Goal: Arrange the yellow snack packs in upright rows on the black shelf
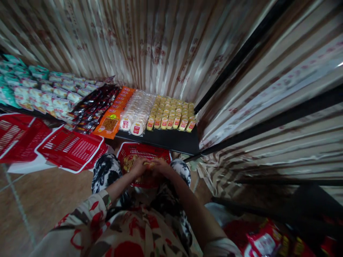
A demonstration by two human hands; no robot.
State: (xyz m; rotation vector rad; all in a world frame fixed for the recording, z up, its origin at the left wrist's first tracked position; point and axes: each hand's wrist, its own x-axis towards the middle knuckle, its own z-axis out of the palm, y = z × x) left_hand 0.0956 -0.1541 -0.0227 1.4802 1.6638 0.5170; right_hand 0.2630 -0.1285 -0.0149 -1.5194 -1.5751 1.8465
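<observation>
My left hand [138,167] and my right hand [161,167] meet over a red plastic basket [144,147] between my knees. Their fingers are closed together around a small yellow snack packet [149,164], partly covered by them. Loose yellow snack packets [128,162] lie inside the basket, on its left side; my hands and forearms hide much of the rest. Just beyond the basket, rows of yellow wrapped snacks [171,114] stand on a black shelf [171,140]. To their left are rows of white round packaged snacks [137,121].
An orange snack bag [115,114], dark shiny packets [93,107] and white packets [53,98] continue leftward along the shelf. Two more red baskets [72,148] stand at the left. A striped curtain [150,43] and black frame bars [241,57] rise behind. Red packages [265,237] lie lower right.
</observation>
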